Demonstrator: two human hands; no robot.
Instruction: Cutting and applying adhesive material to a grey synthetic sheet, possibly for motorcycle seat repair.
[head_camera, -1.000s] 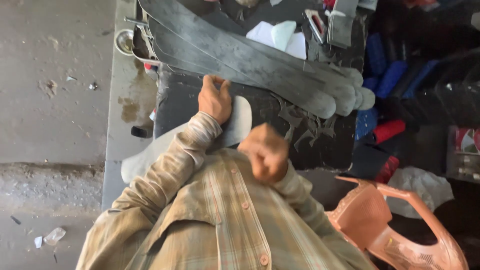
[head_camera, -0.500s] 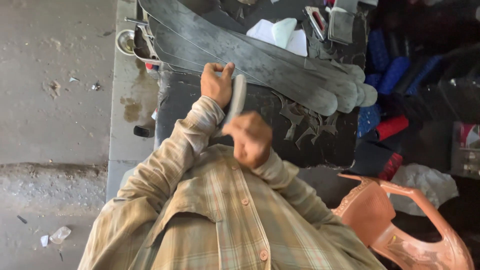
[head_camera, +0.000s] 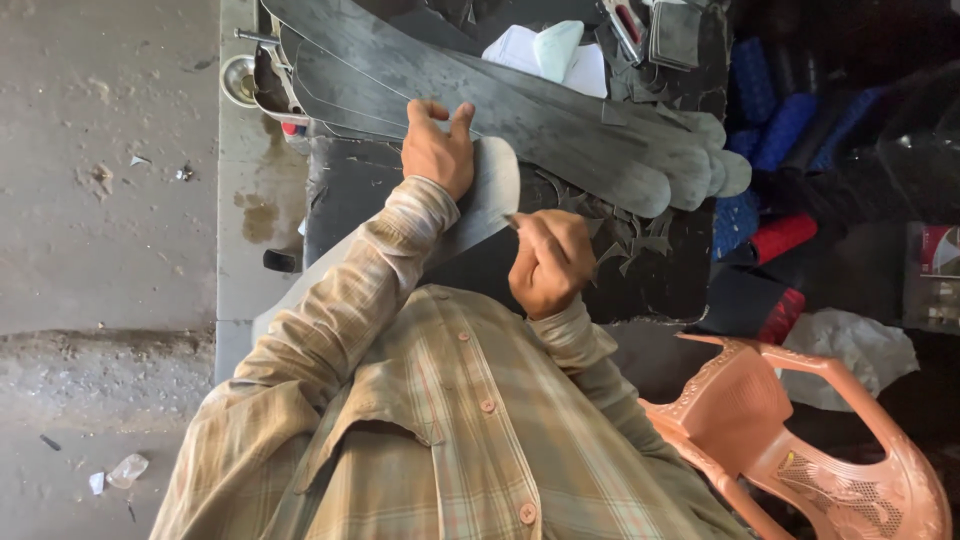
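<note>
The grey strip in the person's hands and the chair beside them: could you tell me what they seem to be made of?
Strip: probably rubber or leather-like sheet, matte grey, thin, with cut scraps nearby. Chair: moulded plastic, glossy salmon-pink with pressed ornament.

— What are you holding?

— My left hand (head_camera: 437, 150) grips a long grey strip (head_camera: 480, 205) with a rounded end, fingers curled over its edge. My right hand (head_camera: 548, 262) is closed around a small tool touching the strip's edge.

— And around you?

— More grey strips (head_camera: 520, 110) stacked on the dark bench (head_camera: 660, 285), scraps (head_camera: 625, 235) beside them, an orange plastic chair (head_camera: 790, 440) nearby.
</note>
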